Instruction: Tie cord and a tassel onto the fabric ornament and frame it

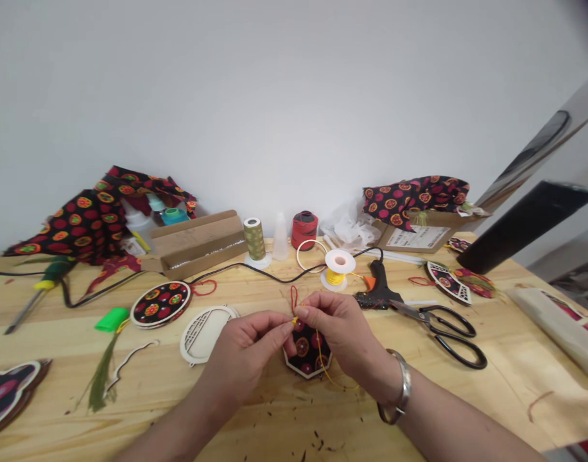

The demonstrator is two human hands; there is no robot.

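Note:
Both hands meet over a dark patterned octagonal ornament (309, 355) with a pale wooden rim and a red cord loop (294, 294) at its top. Thumb and fingertips of my left hand (248, 350) are pinched on yellow cord. Close beside it, my right hand (341, 327), with a silver bangle at the wrist, also pinches the yellow cord (319, 351). From there the cord hangs in a curve over the ornament to the table on the right. My fingers cover the ornament's upper part, so whether they touch it cannot be told.
Behind the hands stands a yellow cord spool (336, 277). A black glue gun (378, 289) and black-handled scissors (448, 327) lie at right. Left are a wooden round frame (198, 340), a round fabric ornament (160, 304), a green-tagged tassel (104, 372) and a screwdriver (38, 289).

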